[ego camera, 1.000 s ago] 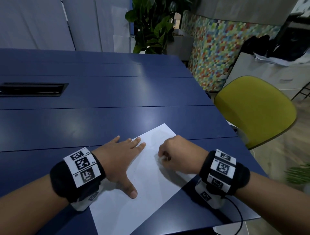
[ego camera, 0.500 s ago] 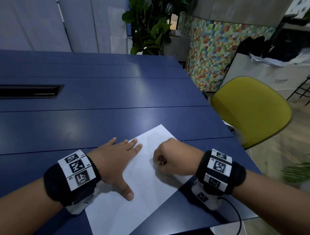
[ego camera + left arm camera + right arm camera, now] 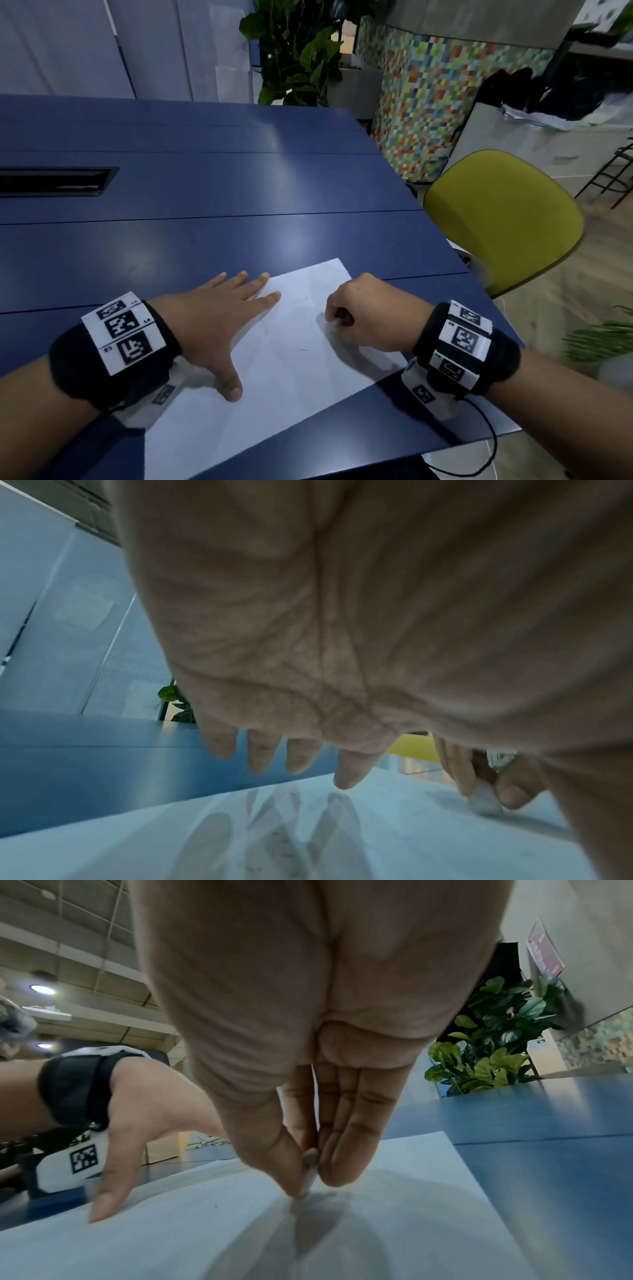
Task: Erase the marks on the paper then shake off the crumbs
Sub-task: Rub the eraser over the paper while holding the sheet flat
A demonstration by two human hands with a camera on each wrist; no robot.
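Note:
A white sheet of paper (image 3: 291,370) lies askew on the blue table (image 3: 205,205) near its front right corner. My left hand (image 3: 219,322) lies flat on the sheet's left edge, fingers spread and straight, thumb on the paper. My right hand (image 3: 356,318) is curled into a fist over the sheet's right part. It pinches a small white eraser (image 3: 484,800) between thumb and fingers, its tip pressed on the paper (image 3: 303,1195). Faint pencil marks (image 3: 305,342) and a small dark crumb lie between the hands.
A yellow-green chair (image 3: 500,219) stands off the table's right edge. A black cable slot (image 3: 54,181) is set in the table at far left. A potted plant (image 3: 298,51) and a mosaic wall (image 3: 438,102) stand beyond the far end.
Both hands stay on the paper. The right fist with the eraser has shifted slightly left and back across the sheet, in a rubbing motion. The left hand keeps pressing the sheet.

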